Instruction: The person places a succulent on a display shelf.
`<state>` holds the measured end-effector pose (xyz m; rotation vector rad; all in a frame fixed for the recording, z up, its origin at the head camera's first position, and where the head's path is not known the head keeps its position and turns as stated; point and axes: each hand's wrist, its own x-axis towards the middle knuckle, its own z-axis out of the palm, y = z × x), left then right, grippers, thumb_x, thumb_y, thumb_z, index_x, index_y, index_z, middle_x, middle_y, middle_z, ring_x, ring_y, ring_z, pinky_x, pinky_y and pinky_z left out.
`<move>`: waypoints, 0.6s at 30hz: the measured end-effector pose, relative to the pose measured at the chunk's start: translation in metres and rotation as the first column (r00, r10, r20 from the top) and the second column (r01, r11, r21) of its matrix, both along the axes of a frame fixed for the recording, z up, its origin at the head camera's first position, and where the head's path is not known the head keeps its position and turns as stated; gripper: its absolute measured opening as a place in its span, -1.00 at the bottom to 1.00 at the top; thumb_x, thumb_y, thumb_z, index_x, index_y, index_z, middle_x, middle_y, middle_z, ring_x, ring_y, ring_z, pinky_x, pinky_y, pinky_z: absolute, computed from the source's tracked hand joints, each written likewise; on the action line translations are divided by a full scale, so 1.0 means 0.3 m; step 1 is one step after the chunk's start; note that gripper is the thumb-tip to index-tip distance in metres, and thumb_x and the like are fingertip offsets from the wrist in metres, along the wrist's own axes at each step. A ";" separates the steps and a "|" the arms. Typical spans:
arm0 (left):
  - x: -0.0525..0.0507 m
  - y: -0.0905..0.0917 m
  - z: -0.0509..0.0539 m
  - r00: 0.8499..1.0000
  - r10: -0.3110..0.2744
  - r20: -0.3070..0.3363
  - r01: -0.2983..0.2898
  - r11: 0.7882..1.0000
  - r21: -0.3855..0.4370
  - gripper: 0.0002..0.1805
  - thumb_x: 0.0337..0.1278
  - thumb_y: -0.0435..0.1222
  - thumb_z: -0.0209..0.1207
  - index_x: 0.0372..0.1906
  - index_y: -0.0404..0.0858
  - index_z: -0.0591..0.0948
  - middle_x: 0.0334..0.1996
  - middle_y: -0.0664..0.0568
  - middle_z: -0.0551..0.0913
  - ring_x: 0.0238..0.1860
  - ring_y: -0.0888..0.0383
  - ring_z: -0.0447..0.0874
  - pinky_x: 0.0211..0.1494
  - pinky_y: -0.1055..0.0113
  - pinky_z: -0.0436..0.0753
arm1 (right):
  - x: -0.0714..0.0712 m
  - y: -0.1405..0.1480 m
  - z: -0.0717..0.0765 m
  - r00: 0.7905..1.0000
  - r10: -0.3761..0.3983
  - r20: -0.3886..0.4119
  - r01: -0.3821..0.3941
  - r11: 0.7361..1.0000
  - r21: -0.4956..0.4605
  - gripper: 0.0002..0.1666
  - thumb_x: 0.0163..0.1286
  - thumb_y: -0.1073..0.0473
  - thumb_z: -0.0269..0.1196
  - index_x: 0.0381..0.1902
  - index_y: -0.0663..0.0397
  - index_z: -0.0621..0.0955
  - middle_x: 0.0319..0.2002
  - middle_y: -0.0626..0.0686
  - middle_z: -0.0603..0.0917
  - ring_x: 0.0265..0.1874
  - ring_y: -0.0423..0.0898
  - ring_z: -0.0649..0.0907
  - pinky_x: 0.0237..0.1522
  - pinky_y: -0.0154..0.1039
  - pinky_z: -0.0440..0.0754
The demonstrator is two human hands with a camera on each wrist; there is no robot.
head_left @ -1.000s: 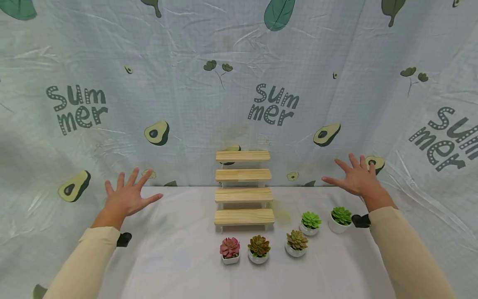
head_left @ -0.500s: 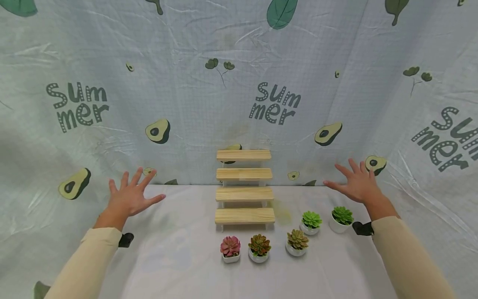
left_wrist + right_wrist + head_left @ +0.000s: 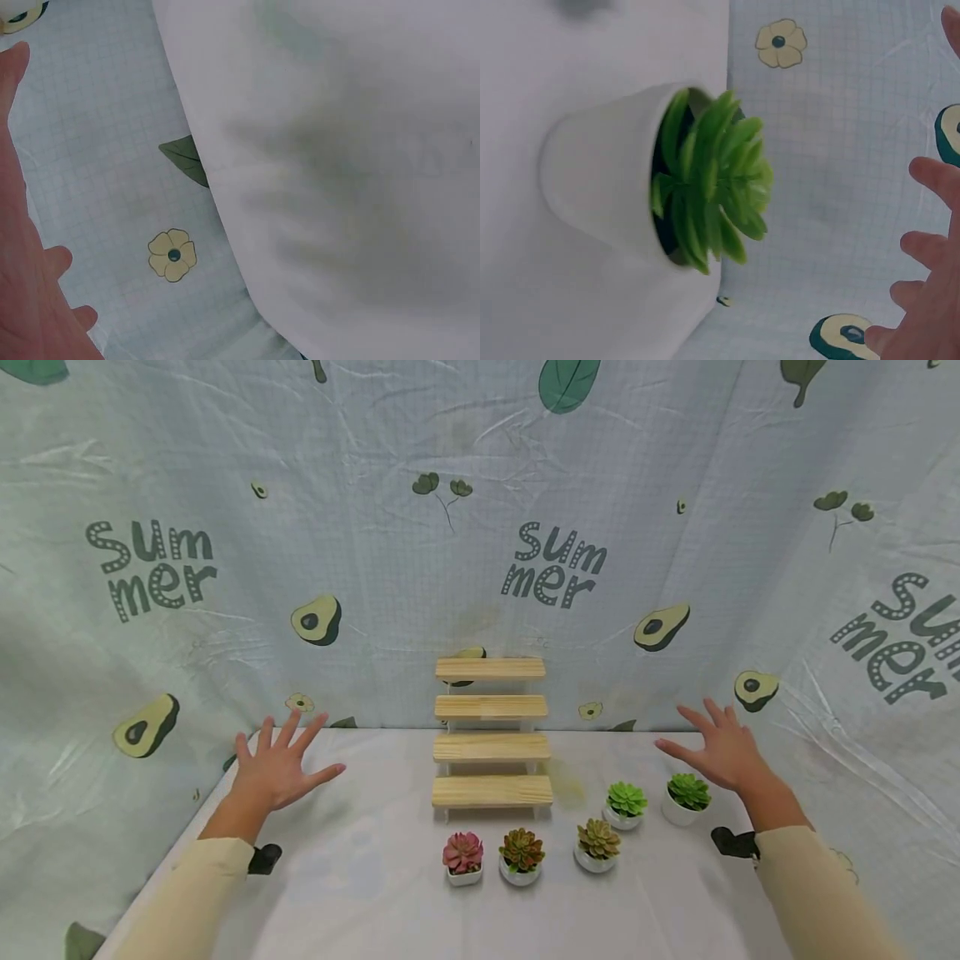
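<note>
My left hand [image 3: 273,773] is held above the table's left side, fingers spread, holding nothing; its edge [image 3: 30,277] shows at the left of the left wrist view. On the right, my right hand [image 3: 726,752] hovers with fingers spread, also empty, just above and right of a green succulent in a white pot [image 3: 681,811]. That pot [image 3: 600,172] fills the left of the right wrist view, apart from the hand [image 3: 930,300]. A bright green succulent [image 3: 626,800], an olive one [image 3: 597,840], a reddish-green one [image 3: 521,852] and a pink one [image 3: 462,854] stand in white pots.
A wooden four-step rack [image 3: 491,791] stands at the table's back middle, behind the pink and reddish-green plants. Behind the white table [image 3: 360,893] hangs a pale printed sheet [image 3: 390,577] with avocados and lettering.
Both hands have come down a little in the head view, the left one also shifting rightward. The plants and rack stand as before; the head view has tilted slightly.
</note>
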<state>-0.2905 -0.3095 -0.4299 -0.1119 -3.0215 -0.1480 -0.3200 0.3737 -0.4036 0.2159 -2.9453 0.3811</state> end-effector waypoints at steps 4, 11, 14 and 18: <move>0.013 0.020 -0.033 1.000 -0.013 -0.009 0.013 1.000 0.027 0.13 0.13 0.55 -0.06 0.67 0.08 -0.05 0.64 -0.31 -0.12 0.54 -0.58 -0.22 0.39 -0.65 -0.34 | 0.023 -0.008 -0.033 0.999 0.010 -0.033 -0.011 1.000 -0.023 0.14 0.31 -0.48 0.23 0.56 0.14 0.25 0.56 0.51 -0.01 0.48 0.68 -0.07 0.33 0.68 -0.05; 0.038 0.072 -0.067 0.999 -0.019 -0.027 0.021 0.997 0.077 0.10 0.15 0.50 0.00 0.67 0.10 -0.05 0.64 -0.30 -0.08 0.55 -0.56 -0.19 0.42 -0.63 -0.28 | 0.074 -0.009 -0.091 0.998 0.008 -0.061 -0.011 0.999 -0.053 0.14 0.22 -0.46 0.33 0.51 0.17 0.33 0.54 0.50 0.10 0.48 0.65 -0.01 0.30 0.69 0.02; 0.051 0.101 -0.079 0.999 -0.032 -0.041 0.036 0.995 0.096 0.10 0.15 0.48 0.04 0.67 0.11 -0.05 0.64 -0.28 -0.07 0.55 -0.54 -0.16 0.43 -0.62 -0.23 | 0.102 -0.004 -0.112 0.998 0.000 -0.070 -0.007 0.995 -0.099 0.13 0.22 -0.41 0.37 0.50 0.20 0.34 0.55 0.48 0.10 0.50 0.63 -0.03 0.28 0.69 0.04; 0.068 0.153 -0.104 0.996 -0.050 -0.072 0.059 0.990 0.128 0.09 0.14 0.45 0.10 0.65 0.08 0.02 0.64 -0.25 -0.05 0.56 -0.50 -0.12 0.44 -0.59 -0.16 | 0.139 0.001 -0.146 0.995 -0.030 -0.097 0.012 0.982 -0.188 0.12 0.20 -0.35 0.43 0.49 0.20 0.37 0.58 0.43 0.09 0.56 0.53 -0.10 0.28 0.68 0.07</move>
